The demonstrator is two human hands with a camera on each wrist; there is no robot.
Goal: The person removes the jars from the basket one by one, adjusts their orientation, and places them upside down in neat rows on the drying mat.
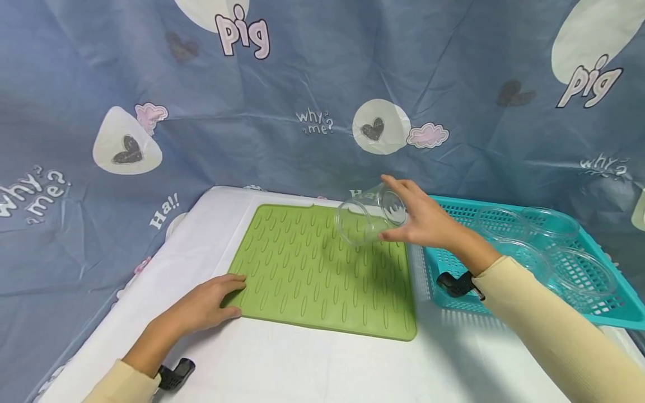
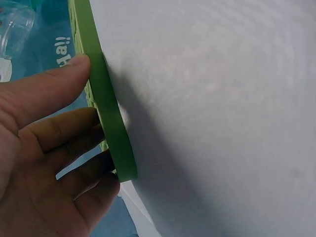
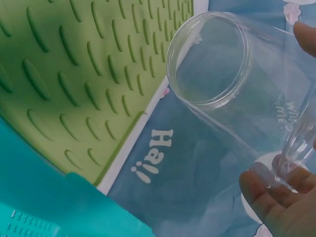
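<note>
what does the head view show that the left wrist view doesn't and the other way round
Only the head view shows beige sleeves, the "pig" lettering and four clear containers inside the teal basket.

Only the left wrist view shows the left palm.

Both show the left hand touching the edge of the green mat, the white cloth and the blue backdrop. The held container, in the right hand, is probably shared too, cut off at the left wrist view's edge.

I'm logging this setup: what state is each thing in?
Clear container: tilted, held, looks empty
Green mat: lying flat
Teal basket: upright, holding four clear containers
Left grip: touching the mat's edge
Right grip: holding that container
White cloth: spread under mat
Blue sheet: hanging, creased
</note>
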